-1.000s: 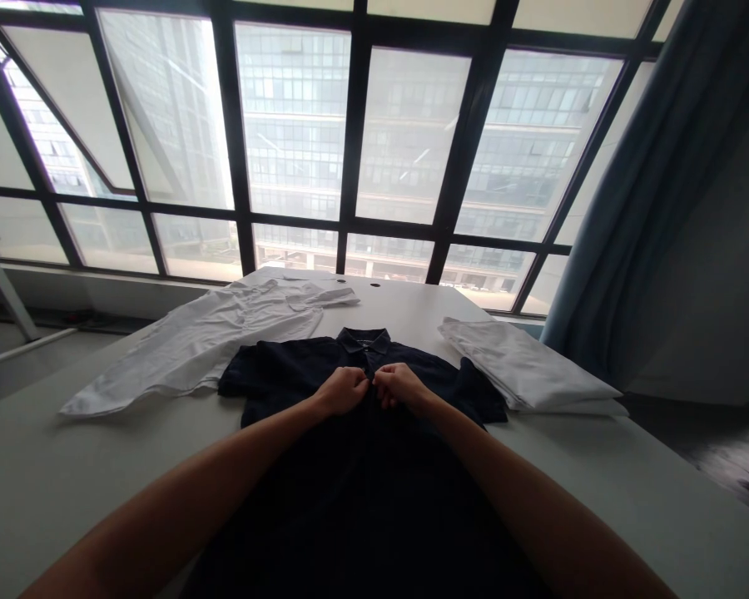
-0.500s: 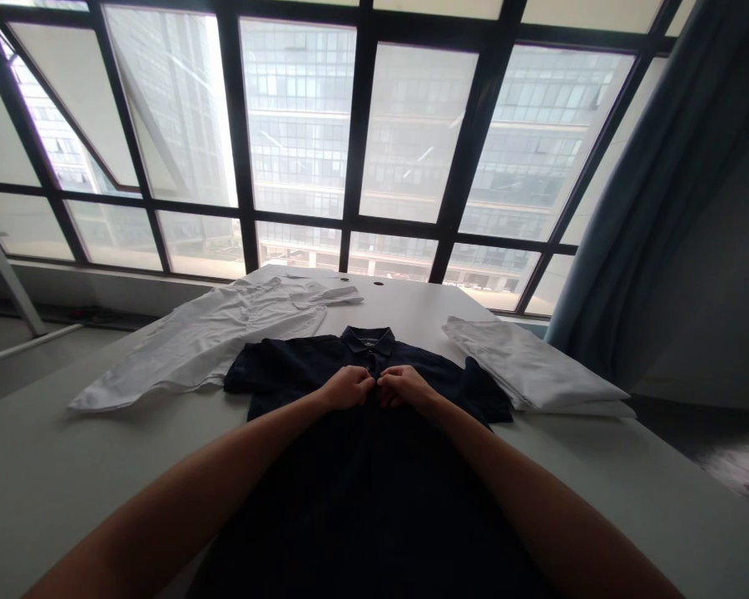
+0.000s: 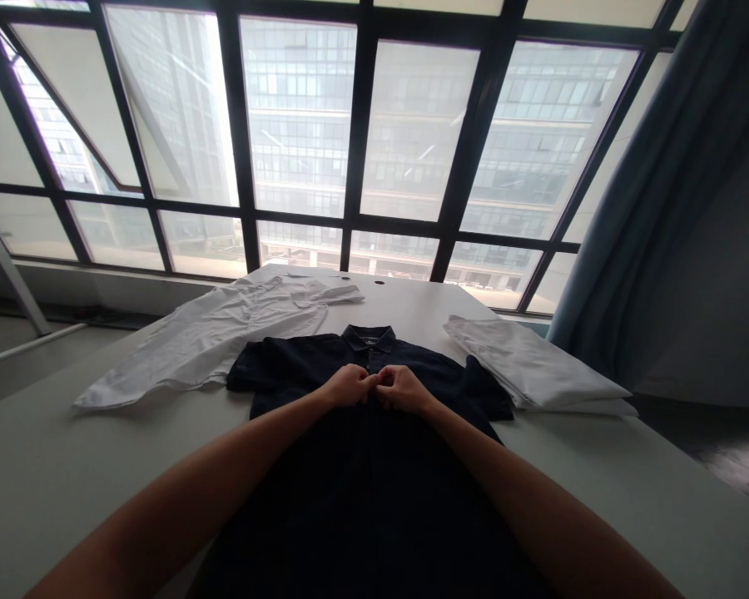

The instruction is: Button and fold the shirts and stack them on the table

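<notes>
A dark navy polo shirt (image 3: 368,491) lies flat on the table, collar (image 3: 368,337) away from me and front facing up. My left hand (image 3: 348,385) and my right hand (image 3: 401,389) rest on it just below the collar. Their fingers are curled and meet at the placket (image 3: 369,391), which they appear to pinch. The fingers hide the buttons there. To the left lies a spread white long-sleeved shirt (image 3: 225,333), and a folded white garment (image 3: 530,370) lies to the right. Neither hand touches these.
The pale table (image 3: 50,466) runs out to a far edge below a large dark-framed window (image 3: 300,141). A dark blue curtain (image 3: 605,225) hangs at the right. A small round grommet (image 3: 379,283) sits in the tabletop near the far edge.
My right hand has moved slightly left, bringing the fingers of both hands closer together at the placket. The view has shifted slightly. The shirts have not visibly moved.
</notes>
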Motion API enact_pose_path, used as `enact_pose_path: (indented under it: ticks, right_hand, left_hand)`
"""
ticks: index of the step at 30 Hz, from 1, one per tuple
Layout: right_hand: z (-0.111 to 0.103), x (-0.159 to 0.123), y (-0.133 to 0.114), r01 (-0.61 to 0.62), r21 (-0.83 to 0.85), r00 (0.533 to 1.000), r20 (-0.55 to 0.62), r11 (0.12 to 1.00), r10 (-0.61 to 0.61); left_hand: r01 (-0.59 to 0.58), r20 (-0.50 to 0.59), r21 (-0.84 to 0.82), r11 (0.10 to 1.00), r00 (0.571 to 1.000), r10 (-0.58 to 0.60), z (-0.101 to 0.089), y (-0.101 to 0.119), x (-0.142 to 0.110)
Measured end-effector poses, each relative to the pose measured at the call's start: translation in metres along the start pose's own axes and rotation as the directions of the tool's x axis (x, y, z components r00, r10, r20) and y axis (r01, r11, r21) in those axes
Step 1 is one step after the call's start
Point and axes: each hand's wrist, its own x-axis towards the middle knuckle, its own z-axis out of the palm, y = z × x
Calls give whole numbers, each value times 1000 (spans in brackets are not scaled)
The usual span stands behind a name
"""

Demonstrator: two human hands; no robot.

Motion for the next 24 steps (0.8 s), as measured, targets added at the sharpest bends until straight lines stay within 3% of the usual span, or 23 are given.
enact_pose_path:
  ticks: [3, 10, 18, 24]
  right_hand:
    - [1, 1, 2, 22, -5, 1000, -7, 1000, -22]
    - [-5, 2, -2, -81, 17, 996, 26, 997, 80]
    - [-1, -3, -6, -45, -49, 999, -33, 998, 43]
    - [3, -7, -12, -28, -134, 994, -105, 991, 14]
  left_hand:
    - [1, -19, 21, 1000, 1000, 0, 1, -1, 1]
    - [-107, -81, 105, 989, 990, 116, 1, -2, -2]
    - [-174, -114, 92, 980, 976, 184, 3, -5, -4]
    - [-105, -182, 194, 975, 973, 141, 4, 2, -7]
